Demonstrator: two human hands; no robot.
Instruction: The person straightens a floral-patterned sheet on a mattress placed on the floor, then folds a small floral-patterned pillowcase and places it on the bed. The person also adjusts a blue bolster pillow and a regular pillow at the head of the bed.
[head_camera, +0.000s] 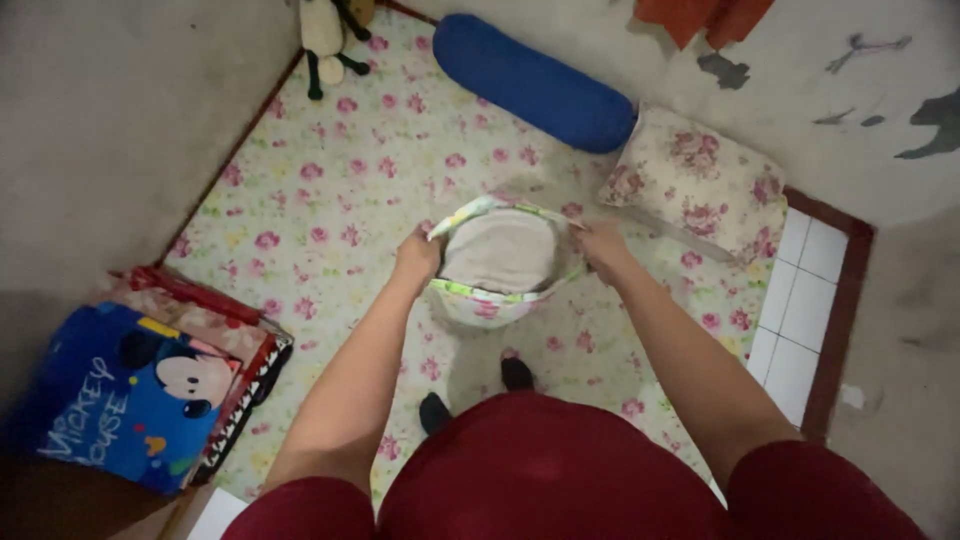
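Floral-sheeted mattress (330, 200) fills the room's corner. Above it, a floral pillowcase with a grey pillow inside (500, 265) hangs between the left hand (418, 255) and right hand (603, 248), each grip clamped on its opening. Seemingly mid-stuffing; shaking the pillow down looks next. Blue bolster (535, 82) lies beyond.

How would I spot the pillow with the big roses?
Start at the floral mattress covering the floor. At its far right corner, beside the blue bolster, lies the square pillow. Its cream cover has large dusky rose clusters, unlike the mattress's small bright pink flowers.
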